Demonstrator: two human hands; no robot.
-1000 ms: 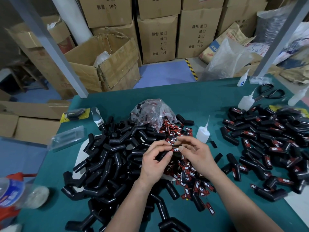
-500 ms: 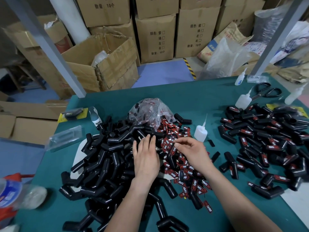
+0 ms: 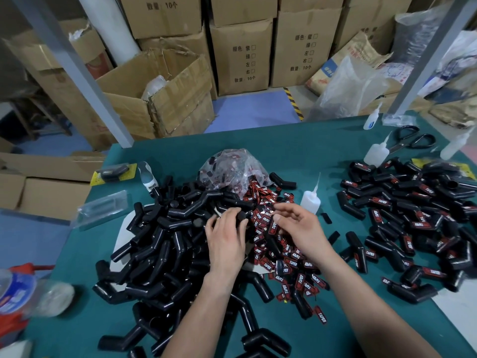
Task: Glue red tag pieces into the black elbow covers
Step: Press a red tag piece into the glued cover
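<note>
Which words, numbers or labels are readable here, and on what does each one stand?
"TAPER": on the red tags, loose ones and those glued on covers.
"数量: 10个": on the boxes.
"颜色: 紫 绿 左 右": on the same boxes, beside tick squares.
Label on the bottle and print on the sack: too blurred to read.
</note>
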